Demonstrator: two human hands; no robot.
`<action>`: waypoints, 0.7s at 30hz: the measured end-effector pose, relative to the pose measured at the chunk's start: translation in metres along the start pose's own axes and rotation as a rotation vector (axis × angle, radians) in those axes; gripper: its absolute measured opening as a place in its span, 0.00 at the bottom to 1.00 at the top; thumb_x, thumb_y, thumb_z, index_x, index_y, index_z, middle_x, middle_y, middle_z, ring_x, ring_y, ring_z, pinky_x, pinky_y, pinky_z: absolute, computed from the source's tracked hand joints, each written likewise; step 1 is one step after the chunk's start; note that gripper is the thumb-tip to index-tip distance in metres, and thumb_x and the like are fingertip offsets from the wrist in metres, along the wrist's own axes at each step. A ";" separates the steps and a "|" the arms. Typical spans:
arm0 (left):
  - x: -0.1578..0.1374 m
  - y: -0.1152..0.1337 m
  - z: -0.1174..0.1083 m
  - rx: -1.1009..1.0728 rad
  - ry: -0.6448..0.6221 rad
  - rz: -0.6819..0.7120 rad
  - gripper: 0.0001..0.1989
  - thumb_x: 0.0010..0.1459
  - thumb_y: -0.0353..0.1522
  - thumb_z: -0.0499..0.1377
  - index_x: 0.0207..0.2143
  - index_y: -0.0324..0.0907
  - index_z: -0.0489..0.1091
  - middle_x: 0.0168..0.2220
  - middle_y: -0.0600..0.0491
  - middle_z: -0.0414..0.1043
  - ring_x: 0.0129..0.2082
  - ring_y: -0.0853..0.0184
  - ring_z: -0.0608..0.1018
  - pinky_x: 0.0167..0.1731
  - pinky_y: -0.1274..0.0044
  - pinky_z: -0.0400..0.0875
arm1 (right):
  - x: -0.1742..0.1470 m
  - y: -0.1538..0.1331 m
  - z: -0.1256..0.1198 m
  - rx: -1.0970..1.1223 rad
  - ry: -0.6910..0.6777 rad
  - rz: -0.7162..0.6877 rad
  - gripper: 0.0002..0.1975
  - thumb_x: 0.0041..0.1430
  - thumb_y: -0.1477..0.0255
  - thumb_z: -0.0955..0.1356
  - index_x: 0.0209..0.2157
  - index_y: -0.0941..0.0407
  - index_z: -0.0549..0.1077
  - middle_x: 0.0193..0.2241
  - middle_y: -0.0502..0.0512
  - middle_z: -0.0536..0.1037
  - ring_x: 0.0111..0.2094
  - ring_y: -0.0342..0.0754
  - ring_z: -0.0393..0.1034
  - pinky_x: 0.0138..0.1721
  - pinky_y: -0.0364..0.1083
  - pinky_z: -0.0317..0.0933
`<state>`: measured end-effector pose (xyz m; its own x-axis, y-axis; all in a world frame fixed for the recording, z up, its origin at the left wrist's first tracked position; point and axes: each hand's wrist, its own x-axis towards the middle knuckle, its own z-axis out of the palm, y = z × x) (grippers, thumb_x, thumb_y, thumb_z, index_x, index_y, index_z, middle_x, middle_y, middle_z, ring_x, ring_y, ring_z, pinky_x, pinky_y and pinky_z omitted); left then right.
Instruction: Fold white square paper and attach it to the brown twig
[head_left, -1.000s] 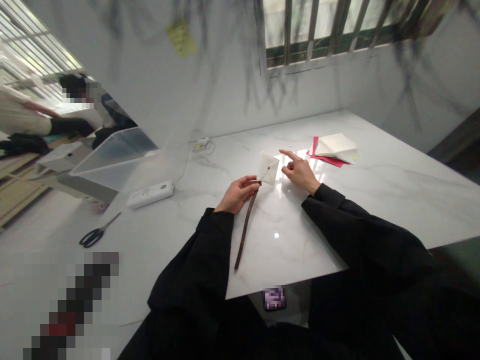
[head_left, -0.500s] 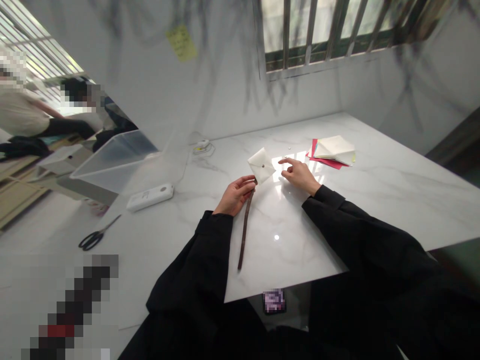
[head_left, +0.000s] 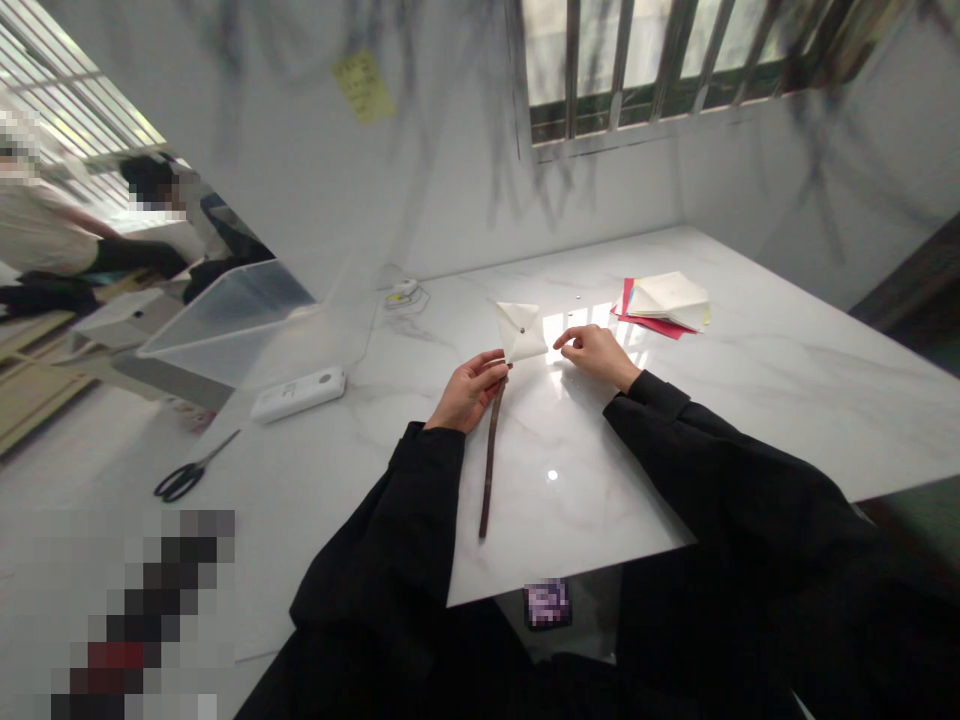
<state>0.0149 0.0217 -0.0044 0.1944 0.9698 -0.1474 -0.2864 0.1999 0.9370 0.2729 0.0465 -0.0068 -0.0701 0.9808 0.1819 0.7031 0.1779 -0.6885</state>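
Observation:
A cream paper pinwheel (head_left: 529,341), pinned at its middle by a small dark dot, sits on top of a thin brown stick (head_left: 490,462). My left hand (head_left: 471,390) grips this stick just under the paper, thumb and fingers closed round it. The stick's lower part slants down toward the front edge of the table. Just right of the pinwheel is my right hand (head_left: 598,355), a small gap away from the paper. Its fingers are loosely bent, the index reaching toward the pinwheel, and it holds nothing.
Coloured and cream paper sheets (head_left: 667,301) lie at the back right of the marble table (head_left: 787,390). On the left are scissors (head_left: 184,480), a white oblong device (head_left: 298,394) and a clear plastic bin (head_left: 225,315). A cable (head_left: 406,292) lies near the wall. Two people sit farther left.
The pinwheel has turned on its pin, its corners now at a different angle. My right hand's index finger has curled in and dropped slightly. My left hand keeps its grip.

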 end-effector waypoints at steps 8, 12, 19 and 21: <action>0.001 -0.001 -0.002 -0.025 -0.014 0.025 0.22 0.47 0.30 0.78 0.45 0.39 0.78 0.39 0.51 0.81 0.34 0.74 0.80 0.39 0.82 0.74 | -0.004 -0.008 0.000 0.100 -0.185 -0.014 0.15 0.59 0.73 0.67 0.37 0.57 0.88 0.20 0.50 0.74 0.26 0.44 0.64 0.34 0.44 0.55; 0.001 -0.001 -0.002 -0.017 -0.013 0.040 0.21 0.49 0.31 0.77 0.45 0.39 0.79 0.42 0.50 0.82 0.36 0.73 0.80 0.42 0.80 0.74 | -0.005 -0.008 0.001 0.070 -0.155 -0.030 0.14 0.58 0.73 0.67 0.34 0.57 0.87 0.21 0.50 0.74 0.25 0.44 0.63 0.32 0.44 0.54; -0.002 0.001 0.000 0.003 -0.023 0.043 0.22 0.47 0.32 0.78 0.45 0.39 0.79 0.42 0.50 0.81 0.36 0.73 0.79 0.42 0.80 0.73 | -0.005 -0.007 0.001 0.055 -0.129 -0.035 0.13 0.59 0.74 0.68 0.34 0.57 0.87 0.24 0.51 0.77 0.27 0.44 0.66 0.34 0.44 0.55; -0.002 0.001 0.000 0.007 -0.022 0.042 0.22 0.48 0.32 0.77 0.45 0.39 0.79 0.42 0.50 0.81 0.36 0.73 0.79 0.42 0.80 0.73 | -0.006 -0.008 0.001 0.051 -0.128 -0.036 0.13 0.59 0.74 0.68 0.34 0.57 0.87 0.24 0.52 0.78 0.28 0.44 0.66 0.34 0.44 0.55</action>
<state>0.0142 0.0205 -0.0031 0.2028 0.9740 -0.1006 -0.2880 0.1575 0.9446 0.2671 0.0397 -0.0031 -0.1870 0.9752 0.1184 0.6618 0.2141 -0.7185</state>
